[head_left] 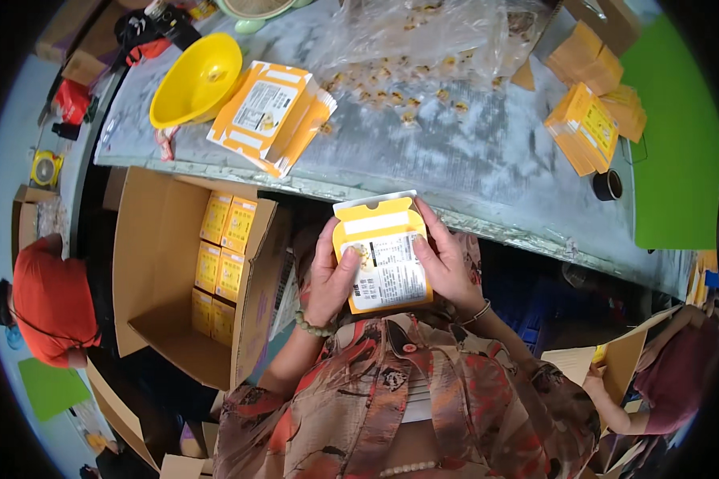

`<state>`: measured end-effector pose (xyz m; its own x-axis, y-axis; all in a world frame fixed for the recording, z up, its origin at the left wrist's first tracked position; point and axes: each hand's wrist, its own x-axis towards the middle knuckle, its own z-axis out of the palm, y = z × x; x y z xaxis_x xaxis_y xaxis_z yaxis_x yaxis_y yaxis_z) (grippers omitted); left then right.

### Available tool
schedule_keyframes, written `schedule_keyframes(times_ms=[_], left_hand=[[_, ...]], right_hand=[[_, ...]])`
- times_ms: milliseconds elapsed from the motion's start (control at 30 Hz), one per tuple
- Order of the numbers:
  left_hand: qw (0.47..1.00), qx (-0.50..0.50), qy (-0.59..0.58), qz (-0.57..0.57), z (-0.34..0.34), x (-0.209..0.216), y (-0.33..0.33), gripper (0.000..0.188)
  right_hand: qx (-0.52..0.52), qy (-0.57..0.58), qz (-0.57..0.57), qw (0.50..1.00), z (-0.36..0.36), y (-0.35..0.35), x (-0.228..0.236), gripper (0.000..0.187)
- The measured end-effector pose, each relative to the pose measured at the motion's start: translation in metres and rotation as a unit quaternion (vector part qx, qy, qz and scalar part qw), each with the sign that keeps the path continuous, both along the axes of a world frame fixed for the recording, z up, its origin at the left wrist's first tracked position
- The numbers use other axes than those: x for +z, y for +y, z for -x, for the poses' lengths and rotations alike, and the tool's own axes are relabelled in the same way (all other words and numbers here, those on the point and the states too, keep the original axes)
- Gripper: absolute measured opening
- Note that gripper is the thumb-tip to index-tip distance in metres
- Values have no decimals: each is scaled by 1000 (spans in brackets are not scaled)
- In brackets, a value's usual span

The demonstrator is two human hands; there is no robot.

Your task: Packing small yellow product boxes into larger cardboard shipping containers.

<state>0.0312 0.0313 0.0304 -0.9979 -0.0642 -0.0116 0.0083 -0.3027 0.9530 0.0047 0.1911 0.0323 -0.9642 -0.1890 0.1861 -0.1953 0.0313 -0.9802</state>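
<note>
Between my two hands, in front of my chest, is a small yellow-and-white carton [387,267] with its top flap standing up at the far end. My left hand [327,275] wraps its left side, the thumb lying on the printed face. On the other side my right hand [447,263] grips the edge, its thumb also on that face. Beyond, on the table, lies a stack of flat orange-and-white cartons [264,112]. To my left a big cardboard box [156,263] stands open, with several filled-out yellow cartons [220,263] stacked inside along one wall.
A yellow plastic bowl [200,80] sits at the table's far left. Small wrapped pieces lie by a clear plastic bag [447,40]. More carton stacks [583,128] and a dark round cup [607,185] are at right. Co-workers are on the left [52,303] and right [679,371].
</note>
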Motion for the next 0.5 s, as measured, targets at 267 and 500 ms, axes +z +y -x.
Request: schedule_keyframes(times_ms=[267,500], left_hand=[[988,-93,-35,114,7,11,-27,27],[946,-87,172,260,7,27,-34,25]], right_hand=[[127,-50,-93,986,11,6,33,19],[153,110,-115,975,9,11,35,25]])
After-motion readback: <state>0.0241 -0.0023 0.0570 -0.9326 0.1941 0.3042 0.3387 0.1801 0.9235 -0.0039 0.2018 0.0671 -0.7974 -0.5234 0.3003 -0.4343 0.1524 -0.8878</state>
